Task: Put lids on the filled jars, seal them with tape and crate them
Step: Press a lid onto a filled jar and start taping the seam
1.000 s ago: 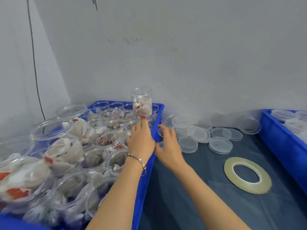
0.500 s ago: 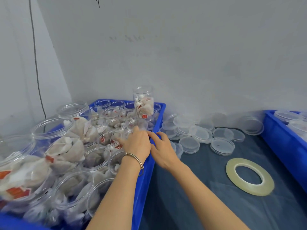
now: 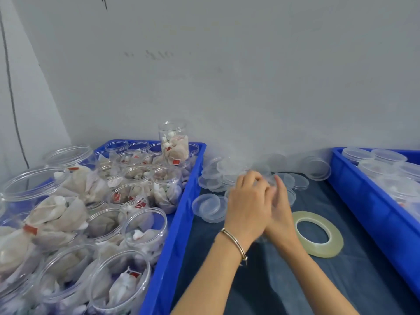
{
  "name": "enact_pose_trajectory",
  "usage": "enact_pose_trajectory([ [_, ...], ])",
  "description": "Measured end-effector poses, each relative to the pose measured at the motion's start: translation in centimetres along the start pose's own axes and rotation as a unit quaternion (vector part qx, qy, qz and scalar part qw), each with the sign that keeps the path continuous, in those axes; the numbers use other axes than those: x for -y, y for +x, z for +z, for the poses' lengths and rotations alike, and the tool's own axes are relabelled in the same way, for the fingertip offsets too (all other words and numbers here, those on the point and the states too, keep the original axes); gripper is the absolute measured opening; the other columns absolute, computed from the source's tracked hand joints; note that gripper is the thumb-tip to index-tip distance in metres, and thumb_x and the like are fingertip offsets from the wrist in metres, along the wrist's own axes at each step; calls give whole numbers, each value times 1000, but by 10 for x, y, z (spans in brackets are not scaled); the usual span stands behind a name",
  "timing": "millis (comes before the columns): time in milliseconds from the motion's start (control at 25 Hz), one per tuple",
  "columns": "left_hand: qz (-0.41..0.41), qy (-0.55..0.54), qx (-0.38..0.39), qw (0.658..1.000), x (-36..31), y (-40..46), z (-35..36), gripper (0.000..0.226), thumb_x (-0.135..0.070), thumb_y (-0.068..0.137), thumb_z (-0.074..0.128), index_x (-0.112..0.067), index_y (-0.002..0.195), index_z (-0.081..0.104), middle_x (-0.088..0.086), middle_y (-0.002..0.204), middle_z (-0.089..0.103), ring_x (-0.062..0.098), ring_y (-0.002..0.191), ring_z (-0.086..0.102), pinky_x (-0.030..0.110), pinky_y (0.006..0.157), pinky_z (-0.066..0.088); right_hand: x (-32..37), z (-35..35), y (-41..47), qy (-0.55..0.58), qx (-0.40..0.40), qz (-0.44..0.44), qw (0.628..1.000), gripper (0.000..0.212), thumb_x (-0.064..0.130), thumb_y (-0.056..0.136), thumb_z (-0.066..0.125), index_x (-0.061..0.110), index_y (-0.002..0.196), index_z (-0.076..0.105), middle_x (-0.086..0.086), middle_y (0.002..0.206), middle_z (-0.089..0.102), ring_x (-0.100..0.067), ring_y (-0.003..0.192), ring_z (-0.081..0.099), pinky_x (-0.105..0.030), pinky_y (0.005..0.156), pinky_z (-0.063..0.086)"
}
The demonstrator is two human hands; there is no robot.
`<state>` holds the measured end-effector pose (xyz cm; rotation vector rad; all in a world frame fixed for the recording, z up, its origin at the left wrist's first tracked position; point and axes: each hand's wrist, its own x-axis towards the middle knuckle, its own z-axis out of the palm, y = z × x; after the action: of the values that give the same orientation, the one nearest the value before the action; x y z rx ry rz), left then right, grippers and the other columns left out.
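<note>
My left hand [image 3: 247,208] and my right hand [image 3: 280,214] are pressed close together above the dark cloth, between the two crates. They hold a clear jar [image 3: 261,239] between them. Most of it is hidden by the hands, and only a transparent bit shows below the wrists. The fingers of my left hand curl over its top; my right hand cups its right side. The left blue crate [image 3: 181,212] holds several open jars filled with pouches [image 3: 141,223]. Loose clear lids [image 3: 209,206] lie just beyond my hands. A roll of tape [image 3: 318,235] lies flat to the right of them.
One filled jar [image 3: 173,144] stands raised at the back of the left crate. More lids [image 3: 227,173] are piled along the wall. A second blue crate [image 3: 375,201] at the right holds lidded jars [image 3: 372,167]. The grey wall stands close behind.
Both hands have moved right, from the left crate's rim to over the cloth near the tape. They are now closed together around a clear jar.
</note>
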<state>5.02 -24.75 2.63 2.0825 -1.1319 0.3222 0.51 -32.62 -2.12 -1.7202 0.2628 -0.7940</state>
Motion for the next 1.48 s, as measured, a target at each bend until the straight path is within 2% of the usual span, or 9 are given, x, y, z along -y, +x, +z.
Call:
enact_pose_trajectory([
  [200,-39,-108,76,990,28,-26,44,69,-57,83,61,-24,138,38,-14,152,26,4,143,16,47,115,19,-44,-37,-42,-8,-37,29,999,97,5,65,84,37,140,30,16,129,51,9,111,54,-11,83,49],
  [360,35,-204,2,978,47,-27,51,55,-52,88,49,-20,133,49,-10,147,39,7,140,30,48,111,30,-58,-41,-56,-20,-54,5,998,92,8,64,85,29,139,36,15,128,52,2,121,49,-11,91,44],
  [480,-87,-40,-48,994,79,-11,51,55,-35,95,49,-16,144,35,1,155,27,19,145,22,52,113,27,-64,-49,-64,-12,-62,-5,998,88,0,64,84,24,136,39,9,129,54,-1,121,51,-8,91,41],
  [600,-268,148,131,943,111,-13,59,68,-29,100,44,-16,152,3,2,161,-4,26,148,-4,51,116,17,-66,-52,-69,-17,-53,-11,998,91,7,62,87,20,138,39,11,129,53,-4,122,51,-9,93,41],
  [880,-183,63,-6,981,107,-39,70,54,-54,67,77,-30,111,59,-12,113,52,12,109,45,31,83,38,-66,-51,-71,-3,-63,-11,998,90,5,61,85,25,135,39,9,129,54,-3,123,50,-12,97,40],
  [1160,-254,31,108,961,103,-26,70,40,-50,83,64,-18,92,40,2,113,47,25,112,49,39,94,39,-70,-51,-72,-3,-62,-8,998,91,1,62,86,22,137,39,11,128,54,-4,123,50,-13,98,40],
  [1280,-329,-154,-102,926,80,-19,51,46,-43,72,77,-14,94,49,1,101,47,25,103,51,38,85,46,-70,-51,-72,6,-62,-6,998,93,10,59,88,23,138,39,14,128,55,-3,123,50,-11,96,40],
  [1360,-231,-301,-172,909,56,-20,35,47,-47,68,78,-28,104,55,-6,109,49,14,108,52,30,91,48,-70,-51,-72,9,-68,-6,998,92,19,56,84,25,137,39,19,126,55,-2,123,50,-9,94,40],
  [1480,-4,-279,37,960,19,-34,26,51,-56,66,74,-52,114,56,-20,117,44,-1,115,47,8,93,38,-68,-49,-71,14,-70,-14,997,90,17,56,84,31,135,41,19,126,56,-2,121,52,-9,92,42],
])
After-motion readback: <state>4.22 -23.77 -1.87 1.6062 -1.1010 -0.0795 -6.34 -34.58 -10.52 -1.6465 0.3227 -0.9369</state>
